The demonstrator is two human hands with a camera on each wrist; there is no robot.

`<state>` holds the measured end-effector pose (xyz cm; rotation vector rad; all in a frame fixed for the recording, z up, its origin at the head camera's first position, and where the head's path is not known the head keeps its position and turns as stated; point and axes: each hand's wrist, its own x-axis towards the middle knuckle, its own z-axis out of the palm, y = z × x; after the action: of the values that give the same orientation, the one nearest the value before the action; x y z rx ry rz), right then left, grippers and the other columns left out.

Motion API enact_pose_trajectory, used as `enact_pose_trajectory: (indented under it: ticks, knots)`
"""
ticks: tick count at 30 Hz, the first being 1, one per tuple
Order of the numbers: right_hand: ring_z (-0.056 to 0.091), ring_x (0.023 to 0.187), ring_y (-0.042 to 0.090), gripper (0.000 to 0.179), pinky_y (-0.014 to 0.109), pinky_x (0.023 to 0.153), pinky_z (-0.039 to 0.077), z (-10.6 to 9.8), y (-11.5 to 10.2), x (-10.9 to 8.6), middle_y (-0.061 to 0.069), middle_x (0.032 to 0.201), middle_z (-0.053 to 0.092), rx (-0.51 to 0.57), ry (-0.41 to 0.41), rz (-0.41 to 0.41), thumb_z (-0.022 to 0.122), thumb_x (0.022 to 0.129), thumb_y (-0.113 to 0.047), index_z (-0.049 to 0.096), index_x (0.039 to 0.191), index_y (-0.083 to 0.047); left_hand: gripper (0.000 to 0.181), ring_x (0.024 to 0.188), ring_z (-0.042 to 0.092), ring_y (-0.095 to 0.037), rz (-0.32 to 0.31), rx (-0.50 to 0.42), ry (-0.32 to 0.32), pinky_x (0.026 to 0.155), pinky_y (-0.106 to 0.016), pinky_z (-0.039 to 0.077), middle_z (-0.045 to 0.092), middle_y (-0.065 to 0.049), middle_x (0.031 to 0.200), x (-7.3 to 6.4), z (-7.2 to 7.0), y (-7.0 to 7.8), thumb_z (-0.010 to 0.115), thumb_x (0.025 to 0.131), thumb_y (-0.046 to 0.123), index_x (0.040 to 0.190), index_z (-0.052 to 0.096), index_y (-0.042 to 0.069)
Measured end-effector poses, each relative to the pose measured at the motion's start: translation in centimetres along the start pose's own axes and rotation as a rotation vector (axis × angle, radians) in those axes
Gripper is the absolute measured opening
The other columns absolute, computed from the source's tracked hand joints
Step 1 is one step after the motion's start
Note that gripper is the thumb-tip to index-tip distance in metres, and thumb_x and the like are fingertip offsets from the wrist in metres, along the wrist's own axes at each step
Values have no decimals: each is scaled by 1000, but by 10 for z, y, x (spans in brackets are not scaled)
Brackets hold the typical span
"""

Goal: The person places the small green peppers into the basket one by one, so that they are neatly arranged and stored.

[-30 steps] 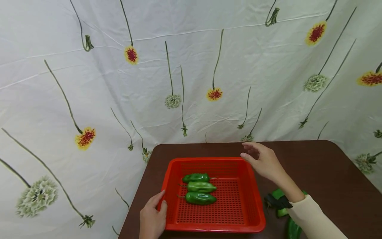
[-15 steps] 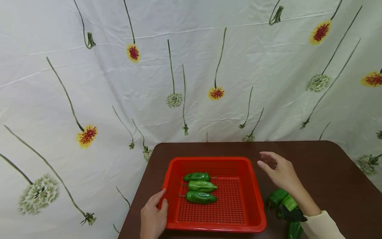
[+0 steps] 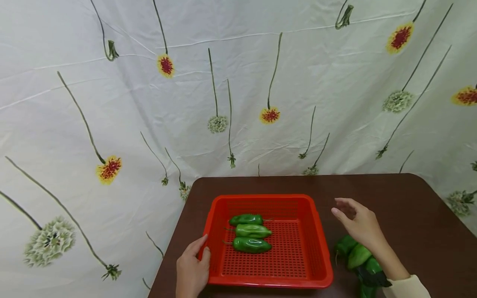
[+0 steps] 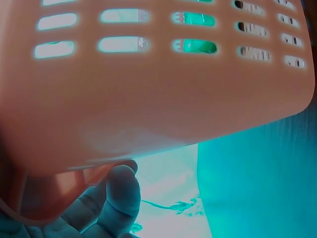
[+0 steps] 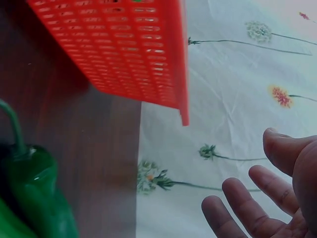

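A red perforated plastic basket (image 3: pixel 318 277) sits on the table, with three green peppers (image 3: pixel 251 245) lying side by side in its left half. My left hand (image 3: pixel 191 267) holds the basket's left rim, fingers and thumb at its outer edge. In the left wrist view a finger (image 4: pixel 123 191) curls at the rim; the basket's slotted wall fills the upper part. To the right of the basket, my right hand (image 3: pixel 363 225) hovers with loosely bent fingers and holds nothing. Several more green peppers (image 3: pixel 358 255) lie in a heap under its wrist, partly hidden by the forearm.
The dark brown table (image 3: pixel 406 211) extends behind and to the right of the basket. A white cloth (image 3: pixel 238 95) printed with flowers hangs behind the table. A black wrist device (image 3: pixel 372 277) covers part of the pepper heap in the head view.
My right hand has moved from beside the basket's back right corner to the right and nearer to me, showing more of the pepper heap. The left hand stays at the rim.
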<state>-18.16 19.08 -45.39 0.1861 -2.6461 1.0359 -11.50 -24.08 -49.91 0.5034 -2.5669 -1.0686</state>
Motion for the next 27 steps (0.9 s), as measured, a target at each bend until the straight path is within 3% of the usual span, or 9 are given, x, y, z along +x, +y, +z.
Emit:
enact_pose_trajectory:
  ticks: [6,10,18,27]
  knots:
    - [66,93,26,44,33,69,55,0,7,-9,9,110,67,-22,-17,41,60,89,-43,59,124,-15,34,115,60,-23,21,1,8,90,-47,51,63,0,122,1,0,0,60,88,17,121,65,23]
    - [67,93,27,45,33,68,54,2,13,-15,10,112,67,-24,-27,65,60,89,-43,59,124,-15,34,116,60,-23,27,6,6,91,-47,51,63,0,123,2,0,0,60,88,17,122,65,23]
    - [66,96,31,47,45,73,53,5,21,-23,14,114,66,-18,-24,92,58,90,-44,58,125,-14,35,115,60,-22,31,6,8,90,-46,51,63,1,122,1,-1,-2,59,88,18,122,65,24]
    - [61,102,41,61,51,74,50,-1,31,-30,22,125,58,-62,-36,199,53,88,-55,53,131,-11,35,114,60,-21,46,4,1,90,-45,52,63,2,122,2,-2,-3,60,88,20,122,65,25]
